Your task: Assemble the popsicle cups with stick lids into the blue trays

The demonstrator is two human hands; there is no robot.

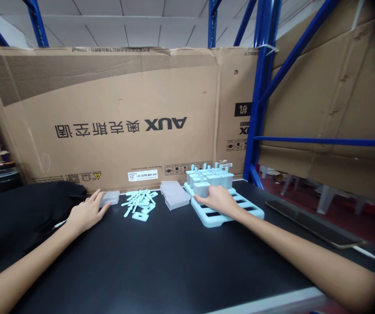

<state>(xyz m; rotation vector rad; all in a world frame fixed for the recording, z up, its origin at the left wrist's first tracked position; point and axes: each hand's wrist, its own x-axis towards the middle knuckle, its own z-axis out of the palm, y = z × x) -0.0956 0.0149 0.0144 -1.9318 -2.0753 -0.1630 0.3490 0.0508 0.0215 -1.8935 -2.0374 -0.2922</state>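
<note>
My right hand (219,200) grips a filled-in popsicle mould (201,189) with a pale blue stick top, at the front left of the light blue mould rack (212,221). Behind it, several more capped moulds (225,178) stand upright in the rack. On the left, my left hand (87,213) has its thumb and fingers around the near end of clear mould cups (111,198) lying on the table. Between the hands are a loose pile of light blue popsicle sticks (140,201) and a group of translucent mould cups (175,195).
The black tabletop (161,266) ends at a pale front edge. A large cardboard sheet (118,96) stands behind, with a blue metal rack post (260,91) at right. Black cloth (20,218) covers the left side; a dark phone-like slab (315,223) lies at right.
</note>
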